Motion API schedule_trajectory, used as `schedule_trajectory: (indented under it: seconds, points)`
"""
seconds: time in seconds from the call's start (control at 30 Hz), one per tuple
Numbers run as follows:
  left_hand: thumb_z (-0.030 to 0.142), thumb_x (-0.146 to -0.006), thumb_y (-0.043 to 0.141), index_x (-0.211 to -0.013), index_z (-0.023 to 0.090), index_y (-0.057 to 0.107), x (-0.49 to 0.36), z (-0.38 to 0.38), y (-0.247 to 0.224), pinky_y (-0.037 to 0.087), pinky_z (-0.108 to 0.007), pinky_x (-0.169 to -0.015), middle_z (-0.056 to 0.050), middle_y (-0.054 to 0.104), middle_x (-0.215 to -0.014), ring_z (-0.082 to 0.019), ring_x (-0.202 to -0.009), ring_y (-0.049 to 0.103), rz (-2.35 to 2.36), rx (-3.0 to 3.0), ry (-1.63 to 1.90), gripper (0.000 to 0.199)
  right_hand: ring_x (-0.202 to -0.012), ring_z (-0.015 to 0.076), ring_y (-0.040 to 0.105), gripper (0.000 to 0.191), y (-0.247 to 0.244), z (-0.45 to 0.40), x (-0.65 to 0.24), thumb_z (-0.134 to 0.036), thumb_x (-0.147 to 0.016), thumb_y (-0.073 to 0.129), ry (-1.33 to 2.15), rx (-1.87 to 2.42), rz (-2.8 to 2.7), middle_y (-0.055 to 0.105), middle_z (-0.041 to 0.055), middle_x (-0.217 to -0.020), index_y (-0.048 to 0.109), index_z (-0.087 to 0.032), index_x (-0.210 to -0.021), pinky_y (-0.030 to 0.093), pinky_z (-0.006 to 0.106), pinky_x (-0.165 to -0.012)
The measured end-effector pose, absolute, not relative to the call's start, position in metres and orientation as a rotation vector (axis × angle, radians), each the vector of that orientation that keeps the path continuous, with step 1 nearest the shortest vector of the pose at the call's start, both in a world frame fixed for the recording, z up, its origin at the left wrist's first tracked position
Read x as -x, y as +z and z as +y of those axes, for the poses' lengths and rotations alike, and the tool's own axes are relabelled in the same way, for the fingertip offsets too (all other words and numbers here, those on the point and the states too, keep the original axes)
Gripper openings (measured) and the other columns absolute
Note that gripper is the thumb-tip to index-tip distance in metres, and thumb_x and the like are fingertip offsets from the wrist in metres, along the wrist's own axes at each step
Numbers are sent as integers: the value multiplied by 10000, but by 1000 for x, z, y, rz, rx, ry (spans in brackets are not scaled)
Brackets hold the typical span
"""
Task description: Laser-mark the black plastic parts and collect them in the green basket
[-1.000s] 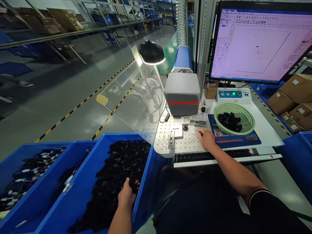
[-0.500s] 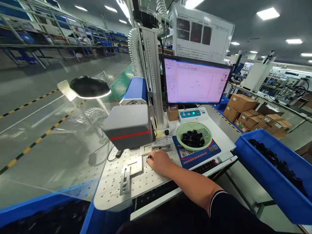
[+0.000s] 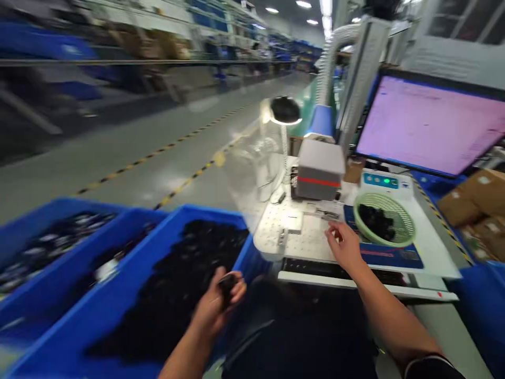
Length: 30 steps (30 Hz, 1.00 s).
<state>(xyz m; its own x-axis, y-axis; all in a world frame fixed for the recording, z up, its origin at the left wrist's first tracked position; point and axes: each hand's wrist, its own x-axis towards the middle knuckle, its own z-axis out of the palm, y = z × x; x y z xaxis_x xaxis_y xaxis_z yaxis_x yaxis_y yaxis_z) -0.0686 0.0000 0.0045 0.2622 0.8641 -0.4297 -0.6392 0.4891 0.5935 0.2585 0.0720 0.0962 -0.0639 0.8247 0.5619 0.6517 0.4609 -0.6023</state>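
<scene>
My left hand (image 3: 209, 308) is closed around a small black part (image 3: 226, 288), whose exact kind is blurred. It is above the right side of a blue bin (image 3: 158, 258) heaped with black parts (image 3: 173, 284). Over the perforated metal work plate (image 3: 311, 245), my right hand (image 3: 344, 246) has its thumb and fingers loosely bent and apart, with nothing visible between them. A pale bracket fixture (image 3: 294, 222) sits on the plate left of this hand. To its right, a light green basket (image 3: 406, 223) holds several black parts (image 3: 376, 221).
A grey machine head (image 3: 320, 163) with a red stripe overhangs the plate's back, beside a lit lamp (image 3: 284, 110). The monitor (image 3: 430, 123) stands behind a control box (image 3: 381, 180). More blue bins (image 3: 130, 223) lie at left; cardboard boxes (image 3: 477, 197) are at right.
The view has swung left, bringing the blue bins into sight. My left hand has come into view holding a black part. My right hand's fingers have parted, and the small dark item there no longer shows.
</scene>
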Motion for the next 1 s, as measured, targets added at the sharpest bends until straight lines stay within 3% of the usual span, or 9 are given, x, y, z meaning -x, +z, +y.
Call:
schedule_trajectory:
  seconds: [0.07, 0.2, 0.33, 0.57, 0.73, 0.87, 1.0]
  points:
    - [665, -811, 593, -722, 148, 567, 52, -14, 19, 229, -163, -339, 34, 437, -526, -70, -410, 388, 803, -371, 1051, 525, -772, 176, 577, 237, 89, 50, -226, -282, -913, 590, 467, 1100, -1965, 649, 53, -932, 631, -224, -1139, 513, 340, -755]
    - [708, -788, 569, -636, 152, 532, 9, -11, 38, 176, -184, -349, 16, 443, -502, -85, -393, 408, 776, -400, 938, 577, -961, 201, 596, 302, 83, 16, -176, -230, -903, 610, 772, 839, -2166, 640, 72, -1048, 628, -255, -1203, 521, 359, -846]
    - [697, -775, 583, -617, 155, 520, -1, -11, 41, 160, -199, -359, 14, 453, -482, -92, -381, 420, 842, -362, 878, 568, -872, 179, 596, 291, 75, 11, -160, -186, -892, 601, 839, 744, -2141, 624, 50, -940, 651, -252, -1171, 528, 340, -791]
    - [740, -772, 529, -627, 158, 535, 4, -12, 33, 150, -205, -357, -5, 490, -488, -101, -370, 426, 914, -394, 743, 600, -851, 179, 598, 170, 66, 13, -159, -193, -873, 611, 758, 686, -2148, 638, 59, -933, 663, -223, -1033, 516, 325, -755]
    - [645, -716, 636, -792, 153, 611, 52, 9, 6, 298, -211, -399, -20, 592, -633, -143, -519, 550, 1213, -472, 1062, 498, -752, 184, 570, 53, 57, 70, -182, -246, -858, 604, 528, 1161, -1961, 625, 31, -797, 641, -208, -860, 469, 329, -711]
    - [543, -664, 646, -789, 168, 587, 116, 19, -45, 363, -230, -449, -1, 579, -654, -135, -544, 533, 1737, -334, 1434, 400, -740, 194, 564, 77, 40, 131, -209, -257, -824, 604, 377, 1561, -1785, 635, 40, -802, 629, -193, -788, 440, 330, -709]
    - [528, -647, 598, -732, 176, 560, 148, 5, -86, 364, -253, -445, -3, 560, -609, -140, -492, 504, 2009, -261, 1313, 364, -769, 197, 569, 77, 27, 160, -215, -239, -822, 582, 381, 1617, -1798, 633, 41, -816, 628, -194, -778, 426, 312, -712]
